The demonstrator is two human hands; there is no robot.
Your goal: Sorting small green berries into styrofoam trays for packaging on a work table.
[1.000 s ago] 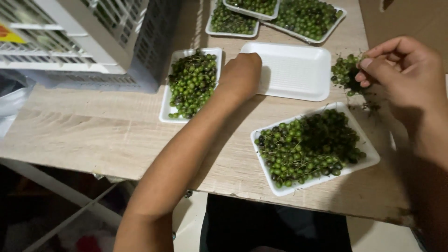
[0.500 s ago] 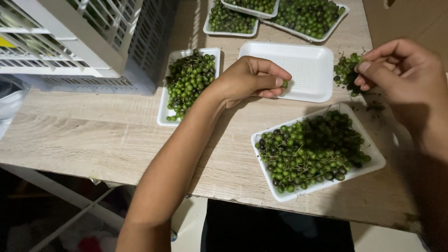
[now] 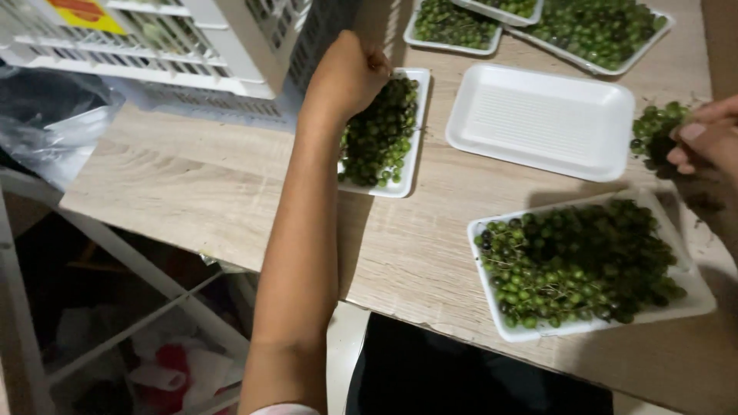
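Left hand is placed at 11 o'clock of the view, fingers curled down into the small green berries heaped on a narrow white foam tray; a pinch on a few berries is likely, but the fingertips are hidden, so an actual grasp cannot be confirmed. Right hand is seen at 3 o'clock, cut off by the frame edge, closed on a berry cluster that is held above the wooden tabletop.

An empty white foam tray is set between the two hands, at 1 o'clock. A full berry tray is laid at 4 o'clock, just below the right hand. Two more filled trays are parked at 12 to 1 o'clock along the far edge. A white plastic crate is located at 10 o'clock, just beside the left hand.
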